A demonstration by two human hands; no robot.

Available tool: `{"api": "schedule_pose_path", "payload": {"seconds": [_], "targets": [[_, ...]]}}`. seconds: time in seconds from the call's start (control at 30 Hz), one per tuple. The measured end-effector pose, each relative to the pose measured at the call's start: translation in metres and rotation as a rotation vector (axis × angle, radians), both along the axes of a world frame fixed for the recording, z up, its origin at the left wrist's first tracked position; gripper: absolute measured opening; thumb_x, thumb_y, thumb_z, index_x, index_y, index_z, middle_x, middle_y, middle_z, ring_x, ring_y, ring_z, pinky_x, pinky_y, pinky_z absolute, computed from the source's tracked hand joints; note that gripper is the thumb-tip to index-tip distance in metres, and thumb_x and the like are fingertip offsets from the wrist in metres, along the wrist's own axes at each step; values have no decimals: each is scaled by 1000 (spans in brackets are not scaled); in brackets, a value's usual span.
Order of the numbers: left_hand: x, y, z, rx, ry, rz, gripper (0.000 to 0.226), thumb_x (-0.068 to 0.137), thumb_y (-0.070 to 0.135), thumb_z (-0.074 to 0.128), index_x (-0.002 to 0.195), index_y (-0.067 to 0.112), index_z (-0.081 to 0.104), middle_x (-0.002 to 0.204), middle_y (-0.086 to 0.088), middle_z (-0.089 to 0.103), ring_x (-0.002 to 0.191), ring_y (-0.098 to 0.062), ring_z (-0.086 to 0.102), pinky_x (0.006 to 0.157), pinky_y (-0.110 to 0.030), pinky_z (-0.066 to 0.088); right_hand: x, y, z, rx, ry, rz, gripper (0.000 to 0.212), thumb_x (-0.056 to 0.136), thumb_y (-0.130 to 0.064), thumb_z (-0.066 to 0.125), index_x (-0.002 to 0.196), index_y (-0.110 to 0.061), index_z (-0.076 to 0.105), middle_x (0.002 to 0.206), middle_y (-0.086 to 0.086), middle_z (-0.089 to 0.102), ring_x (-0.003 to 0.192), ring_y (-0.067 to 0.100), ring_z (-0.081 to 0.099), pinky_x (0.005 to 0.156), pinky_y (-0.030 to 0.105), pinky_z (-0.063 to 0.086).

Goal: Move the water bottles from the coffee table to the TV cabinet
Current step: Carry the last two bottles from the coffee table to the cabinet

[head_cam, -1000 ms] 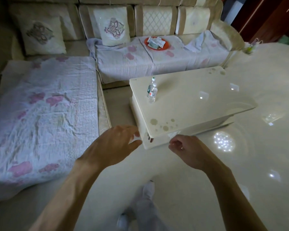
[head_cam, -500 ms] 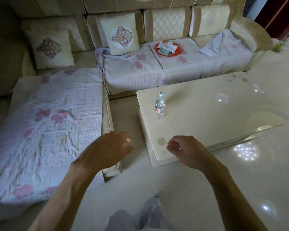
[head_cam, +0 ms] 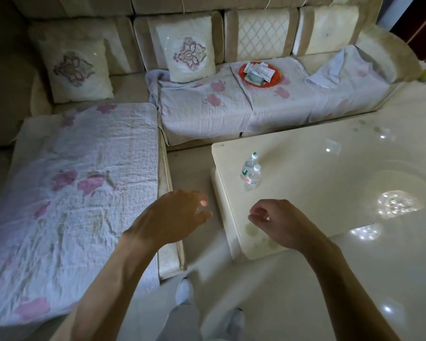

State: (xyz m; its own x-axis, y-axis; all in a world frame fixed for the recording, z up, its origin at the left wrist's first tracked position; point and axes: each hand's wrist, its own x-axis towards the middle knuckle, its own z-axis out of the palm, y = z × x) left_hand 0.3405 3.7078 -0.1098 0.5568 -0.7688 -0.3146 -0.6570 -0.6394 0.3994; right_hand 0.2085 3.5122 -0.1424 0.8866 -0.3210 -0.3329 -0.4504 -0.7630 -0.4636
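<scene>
Two small clear water bottles stand upright and close together near the left end of the glossy cream coffee table (head_cam: 330, 183). The farther bottle (head_cam: 249, 163) has a green cap and the nearer bottle (head_cam: 253, 177) a white cap. My left hand (head_cam: 172, 217) hovers over the gap between sofa and table, fingers apart, holding nothing. My right hand (head_cam: 278, 221) hangs above the table's near left corner with its fingers curled loosely, empty. Both hands are a short way in front of the bottles and touch neither. No TV cabinet is in view.
An L-shaped sofa (head_cam: 84, 183) with a floral cover wraps the left and back. An orange plate (head_cam: 260, 75) with papers lies on the back seat. A narrow strip of floor (head_cam: 192, 175) separates sofa and table. Glossy floor lies to the right.
The view has closed in on the coffee table, so the bottles now sit nearer my hands. Both hands have advanced with it and kept their shape.
</scene>
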Motion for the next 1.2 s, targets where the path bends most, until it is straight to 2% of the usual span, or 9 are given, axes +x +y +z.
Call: {"api": "schedule_pose_path", "payload": {"seconds": [0.2, 0.3, 0.37, 0.43, 0.5, 0.53, 0.63, 1.0, 1.2], "targets": [[46, -18, -6, 20, 26, -116, 31, 93, 42, 51, 114, 20, 60, 111, 2, 67, 99, -17, 63, 87, -32, 49, 27, 2, -3, -30, 30, -37, 25, 95, -31, 53, 94, -12, 69, 95, -3, 70, 81, 13, 61, 79, 31, 51], [56, -41, -6, 22, 28, -196, 31, 95, 38, 50, 114, 16, 62, 115, 1, 65, 103, -17, 61, 85, -28, 46, 27, -7, -9, -19, 71, -105, 25, 94, -32, 54, 89, -13, 68, 86, -10, 63, 76, 12, 59, 74, 30, 51], [63, -57, -9, 19, 50, -204, 32, 93, 39, 52, 115, 17, 61, 116, 0, 65, 104, -18, 61, 85, -28, 46, 26, -16, -12, -16, 84, -139, 22, 93, -32, 55, 74, -23, 61, 75, -16, 54, 71, 9, 54, 72, 30, 49], [71, -74, -13, 46, 64, -217, 34, 92, 42, 53, 118, 19, 59, 118, -1, 65, 106, -18, 61, 87, -28, 45, 29, -28, -14, -24, 102, -150, 33, 93, -31, 55, 61, -28, 46, 67, -17, 48, 65, 6, 49, 68, 28, 46], [78, -95, -17, 67, 61, -235, 36, 92, 43, 53, 119, 20, 58, 119, -2, 64, 107, -19, 60, 89, -29, 45, 30, -46, -14, -17, 83, -174, 24, 93, -32, 56, 71, -24, 56, 72, -14, 53, 67, 8, 50, 68, 28, 42], [81, -105, -17, 63, 52, -236, 36, 92, 43, 53, 119, 20, 58, 118, -2, 64, 107, -19, 60, 90, -30, 45, 31, -55, -14, -21, 68, -181, 18, 93, -32, 56, 83, -20, 65, 79, -11, 58, 71, 10, 51, 68, 27, 40], [83, -135, -14, 56, 44, -229, 35, 92, 44, 53, 118, 20, 59, 115, -1, 65, 107, -19, 60, 92, -31, 45, 34, -85, -10, -29, 59, -201, 26, 93, -33, 57, 106, -14, 69, 98, -1, 69, 79, 10, 52, 71, 24, 37], [96, -214, -10, 78, 10, -257, 34, 91, 44, 54, 116, 22, 60, 110, 2, 66, 102, -17, 60, 92, -36, 46, 48, -162, -14, 7, 57, -224, 27, 91, -35, 57, 92, -11, 69, 86, 4, 70, 80, 23, 64, 73, 34, 52], [127, -247, -18, 113, 21, -280, 34, 91, 45, 53, 116, 22, 59, 111, 1, 65, 101, -17, 59, 92, -35, 46, 72, -190, -25, 57, 51, -260, 24, 92, -36, 58, 98, -15, 69, 92, 1, 71, 78, 17, 60, 68, 29, 46]]}}
